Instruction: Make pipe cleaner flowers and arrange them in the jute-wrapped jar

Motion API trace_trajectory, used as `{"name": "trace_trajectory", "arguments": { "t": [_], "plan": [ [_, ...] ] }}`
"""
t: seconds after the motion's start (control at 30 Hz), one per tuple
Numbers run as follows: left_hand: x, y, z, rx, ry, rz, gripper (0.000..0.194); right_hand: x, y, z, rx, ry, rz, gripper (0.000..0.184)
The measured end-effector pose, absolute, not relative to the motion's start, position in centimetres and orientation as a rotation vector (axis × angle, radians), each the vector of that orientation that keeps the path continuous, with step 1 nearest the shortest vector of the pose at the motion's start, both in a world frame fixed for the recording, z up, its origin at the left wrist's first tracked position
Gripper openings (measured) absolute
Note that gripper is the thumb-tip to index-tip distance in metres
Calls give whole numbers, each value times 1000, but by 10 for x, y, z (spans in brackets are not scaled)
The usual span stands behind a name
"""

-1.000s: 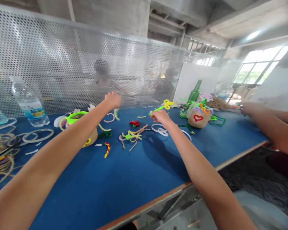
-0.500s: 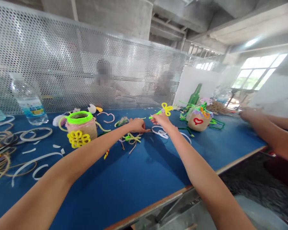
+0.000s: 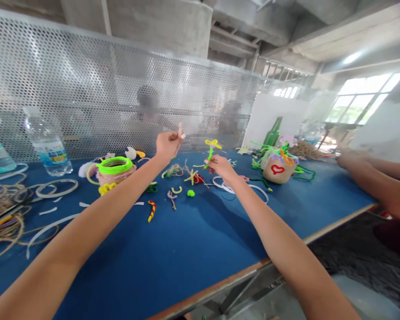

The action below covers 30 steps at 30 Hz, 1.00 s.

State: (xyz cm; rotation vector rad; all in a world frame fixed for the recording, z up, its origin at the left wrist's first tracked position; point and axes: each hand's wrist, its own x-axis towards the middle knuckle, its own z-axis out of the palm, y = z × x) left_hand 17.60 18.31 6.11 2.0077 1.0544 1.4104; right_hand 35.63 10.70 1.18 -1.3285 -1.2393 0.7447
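My right hand [image 3: 221, 166] pinches the green stem of a pipe-cleaner flower [image 3: 213, 144], its yellow petals upright above the fingers. My left hand [image 3: 168, 144] is raised over the far part of the table, fingers closed around something pale and small that I cannot make out. Below it lie pipe-cleaner and twine scraps [image 3: 190, 177], a green fuzzy ball [image 3: 191, 193] and a red-and-yellow twisted piece [image 3: 151, 211]. Partly behind my left forearm stands a wrapped jar [image 3: 116, 165] with a bright green rim and yellow loops.
A twine-wrapped pot [image 3: 278, 169] with a red heart stands at right, a green bottle [image 3: 272, 132] behind it. Water bottles [image 3: 50, 144], twine [image 3: 2, 213] and white strips are at left. A perforated metal screen [image 3: 86, 89] borders the back. Another person's arm [image 3: 373, 178] reaches in at right.
My left hand has lifted off the scraps, up and to the left. My right hand has shifted slightly left with the flower. The green ball and scraps now show.
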Motion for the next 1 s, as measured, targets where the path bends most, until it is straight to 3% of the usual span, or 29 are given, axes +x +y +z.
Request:
{"name": "trace_trajectory", "arguments": {
  "t": [0.1, 0.3, 0.4, 0.67, 1.0],
  "plan": [
    [161, 169, 57, 2166, 859, 1431, 16, 344, 105, 12, -1249, -1269, 781, 10],
    [139, 136, 38, 2145, 812, 969, 20, 305, 95, 8, -1035, -1431, 791, 23],
    [133, 129, 35, 2122, 801, 983, 28, 291, 90, 8, -1019, -1478, 817, 26],
    [128, 132, 40, 2059, 734, 966, 17, 288, 85, 8, -1032, -1532, 877, 30],
    [125, 126, 39, 2060, 722, 905, 24, 288, 82, 8, -1087, -1601, 910, 30]
  ]
}}
